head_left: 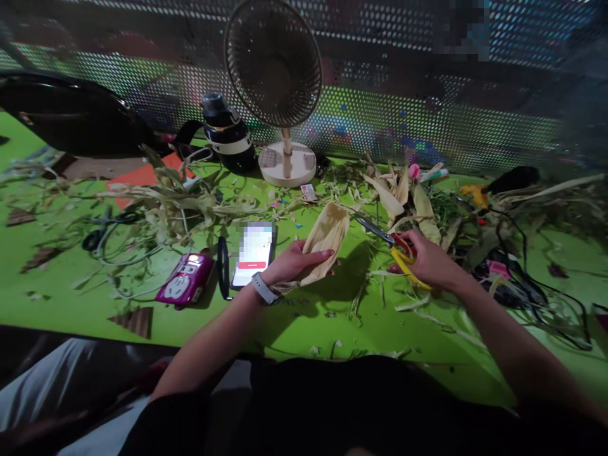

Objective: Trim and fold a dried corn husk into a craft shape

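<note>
Hands both over a green bench (304, 323) littered with dried husks and stalks. Left hand (292, 263) closed around the lower end of a pale corn husk (325, 237), thumb on top, fingers underneath; the husk is lifted off the bench and tilts up and away from the person, broad end toward the fan. Wristwatch (263, 289) on the left wrist. Right hand (430, 259) gripping scissors (387, 244) with yellow and red handles; the blades point left toward the husk, tips just short of it, not touching. Whether the blades are parted or closed cannot be told at this size

Left of the left hand: a phone (254, 253) lying flat with its screen lit, just beside the wrist; next to it a purple power strip (186, 283), with a dark ring-shaped thing between the two. Behind the husk stands a small desk fan (278, 88) on a round white base, and left of it a dark bottle (228, 136). Loose husks (403, 193) piled beyond the scissors. Black cables (522, 285) tangled at the right edge of the bench, near the right forearm. Perforated metal screen (427, 120) runs along the far side
</note>
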The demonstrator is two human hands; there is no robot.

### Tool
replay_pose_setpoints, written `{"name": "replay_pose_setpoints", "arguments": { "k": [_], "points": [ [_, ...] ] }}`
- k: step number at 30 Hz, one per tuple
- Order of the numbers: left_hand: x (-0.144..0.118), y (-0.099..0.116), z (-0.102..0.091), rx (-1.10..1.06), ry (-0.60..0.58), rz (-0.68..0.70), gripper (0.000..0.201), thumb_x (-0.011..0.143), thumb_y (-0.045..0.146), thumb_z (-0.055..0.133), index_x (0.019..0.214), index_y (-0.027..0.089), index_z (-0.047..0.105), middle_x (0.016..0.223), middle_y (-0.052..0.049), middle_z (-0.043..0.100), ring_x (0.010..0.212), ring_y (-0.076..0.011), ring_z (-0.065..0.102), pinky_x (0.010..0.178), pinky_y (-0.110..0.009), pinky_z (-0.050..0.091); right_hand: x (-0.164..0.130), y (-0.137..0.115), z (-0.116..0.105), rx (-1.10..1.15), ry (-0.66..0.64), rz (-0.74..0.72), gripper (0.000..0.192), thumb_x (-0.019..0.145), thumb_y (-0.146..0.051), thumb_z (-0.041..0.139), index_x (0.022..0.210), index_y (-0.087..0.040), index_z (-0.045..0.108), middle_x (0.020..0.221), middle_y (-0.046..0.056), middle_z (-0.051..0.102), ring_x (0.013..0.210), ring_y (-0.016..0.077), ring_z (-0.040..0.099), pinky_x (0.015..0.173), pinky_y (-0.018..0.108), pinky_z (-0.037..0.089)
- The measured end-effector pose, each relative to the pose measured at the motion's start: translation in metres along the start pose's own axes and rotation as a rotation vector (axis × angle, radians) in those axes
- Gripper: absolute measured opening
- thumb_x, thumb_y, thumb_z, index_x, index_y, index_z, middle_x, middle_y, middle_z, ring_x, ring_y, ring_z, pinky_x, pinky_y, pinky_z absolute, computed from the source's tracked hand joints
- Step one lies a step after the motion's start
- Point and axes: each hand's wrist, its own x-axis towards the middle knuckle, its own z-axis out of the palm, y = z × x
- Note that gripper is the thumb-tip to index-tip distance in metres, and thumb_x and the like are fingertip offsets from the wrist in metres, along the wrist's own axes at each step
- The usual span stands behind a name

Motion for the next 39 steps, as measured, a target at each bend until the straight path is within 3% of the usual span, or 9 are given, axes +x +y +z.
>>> {"name": "replay_pose_setpoints", "arguments": {
  "k": [6,12,25,30,34,37,39],
  "points": [
    [-0.005,0.002,0.005,0.015,-0.05,-0.03,0.039,0.062,0.034,0.082,0.087,0.011,0.063,0.073,-0.005,0.071,0.054,-0.0122,0.064,0.054,-0.023,0.052,0.003,-0.007,0.003,-0.076,0.024,-0.041,0.058,0.066,-0.057,0.065,0.108,-0.02,0.052,0.091,0.008,0.065,0.074,0.0245,0.062,0.059,0.031,0.045],
    [-0.005,-0.001,0.001,0.041,-0.097,-0.065,0.035,0.063,0.032,0.081,0.084,0.011,0.063,0.07,-0.003,0.069,0.054,-0.0114,0.064,0.052,-0.022,0.051,0.001,-0.014,0.0,-0.134,0.056,-0.069,0.052,0.07,-0.061,0.059,0.102,-0.021,0.054,0.077,0.006,0.065,0.068,0.0239,0.061,0.055,0.03,0.04],
    [-0.004,0.002,-0.002,0.064,-0.161,-0.092,0.038,0.062,0.033,0.082,0.085,0.011,0.062,0.066,-0.002,0.068,0.051,-0.01,0.062,0.048,-0.019,0.05,-0.002,0.002,0.008,-0.098,0.117,-0.176,0.049,0.078,-0.064,0.05,0.098,-0.021,0.061,0.07,0.004,0.065,0.058,0.0189,0.058,0.054,0.028,0.036],
    [-0.004,0.003,-0.003,0.079,-0.151,-0.104,0.036,0.062,0.033,0.081,0.082,0.012,0.06,0.061,0.0,0.063,0.048,-0.0097,0.06,0.043,-0.018,0.048,-0.003,0.004,0.008,-0.034,0.069,-0.215,0.04,0.08,-0.062,0.052,0.083,-0.022,0.059,0.066,0.002,0.064,0.056,0.0165,0.056,0.052,0.026,0.034],
    [-0.004,0.003,-0.005,0.105,-0.123,-0.09,0.047,0.06,0.032,0.082,0.096,0.015,0.057,0.067,0.001,0.064,0.047,-0.0096,0.059,0.037,-0.017,0.044,-0.005,0.005,0.007,0.028,0.032,-0.208,0.038,0.08,-0.06,0.053,0.078,-0.022,0.057,0.062,0.0,0.061,0.052,0.0149,0.052,0.051,0.026,0.033],
    [-0.004,0.002,-0.004,0.118,-0.041,-0.081,0.05,0.07,0.049,0.071,0.106,0.017,0.058,0.063,0.001,0.063,0.043,-0.0102,0.057,0.035,-0.019,0.039,-0.007,0.004,0.005,0.043,0.018,-0.199,0.039,0.079,-0.061,0.054,0.078,-0.022,0.054,0.063,0.001,0.061,0.053,0.0154,0.051,0.051,0.026,0.034],
    [-0.003,0.001,-0.002,0.123,0.037,-0.067,0.051,0.078,0.059,0.058,0.103,0.014,0.063,0.066,-0.003,0.066,0.05,-0.012,0.059,0.042,-0.021,0.044,-0.009,0.002,0.003,0.063,-0.013,-0.2,0.039,0.077,-0.06,0.056,0.078,-0.022,0.053,0.064,0.001,0.06,0.055,0.0154,0.052,0.051,0.026,0.035]
  ]
}}
